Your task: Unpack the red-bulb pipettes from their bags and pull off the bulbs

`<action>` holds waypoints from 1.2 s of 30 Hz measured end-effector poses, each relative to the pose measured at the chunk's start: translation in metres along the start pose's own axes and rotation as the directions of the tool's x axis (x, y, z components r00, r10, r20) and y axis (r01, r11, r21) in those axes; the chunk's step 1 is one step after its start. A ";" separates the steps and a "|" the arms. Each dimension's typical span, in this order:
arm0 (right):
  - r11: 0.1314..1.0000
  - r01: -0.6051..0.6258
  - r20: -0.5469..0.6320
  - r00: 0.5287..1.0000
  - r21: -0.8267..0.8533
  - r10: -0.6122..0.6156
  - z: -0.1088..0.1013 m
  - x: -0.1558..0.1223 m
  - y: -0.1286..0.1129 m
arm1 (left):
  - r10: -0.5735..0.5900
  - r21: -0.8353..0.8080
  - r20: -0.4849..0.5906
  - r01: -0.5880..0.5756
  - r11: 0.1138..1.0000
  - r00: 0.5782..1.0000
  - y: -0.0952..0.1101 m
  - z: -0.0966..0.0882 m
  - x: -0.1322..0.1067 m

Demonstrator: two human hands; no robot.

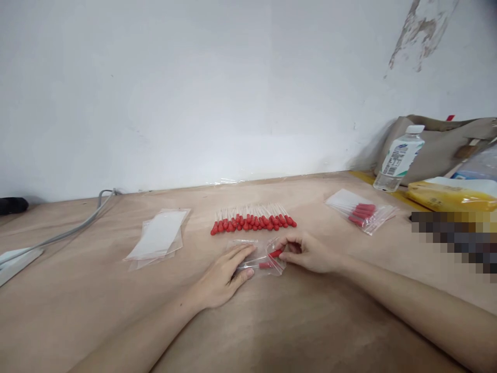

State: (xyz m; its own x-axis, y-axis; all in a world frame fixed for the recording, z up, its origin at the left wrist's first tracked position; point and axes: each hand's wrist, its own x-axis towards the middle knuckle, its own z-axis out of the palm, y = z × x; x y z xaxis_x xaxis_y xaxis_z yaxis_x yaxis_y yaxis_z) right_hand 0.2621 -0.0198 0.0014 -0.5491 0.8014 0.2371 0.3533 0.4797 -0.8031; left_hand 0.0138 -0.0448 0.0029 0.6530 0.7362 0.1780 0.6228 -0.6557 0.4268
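Observation:
A small clear plastic bag (261,257) lies on the brown table (272,321) in front of me, with red-bulbed droppers inside. My left hand (225,274) lies flat on the bag's left end, fingers stretched out. My right hand (306,252) is curled at the bag's open right end, pinching a red-bulbed dropper (275,253) that sits partly in the bag. Just behind, a row of several red-bulbed droppers (252,220) lies side by side.
A stack of empty clear bags (159,238) lies to the left. A filled bag of droppers (361,212) lies to the right, near a water bottle (399,158), a tan bag and yellow packets. A grey cable (73,228) runs at far left.

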 end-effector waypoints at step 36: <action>0.986 -0.055 -0.045 0.998 -0.160 0.048 0.018 -0.006 -0.013 | 0.004 0.014 -0.054 -0.003 1.000 0.999 0.000 0.003 0.001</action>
State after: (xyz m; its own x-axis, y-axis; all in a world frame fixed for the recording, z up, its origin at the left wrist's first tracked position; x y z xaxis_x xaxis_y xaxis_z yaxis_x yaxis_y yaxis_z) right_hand 0.2470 -0.0377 0.0005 -0.4967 0.8388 0.2229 0.4995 0.4862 -0.7170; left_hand 0.0159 -0.0450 0.0008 0.6311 0.7416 0.2277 0.6268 -0.6604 0.4135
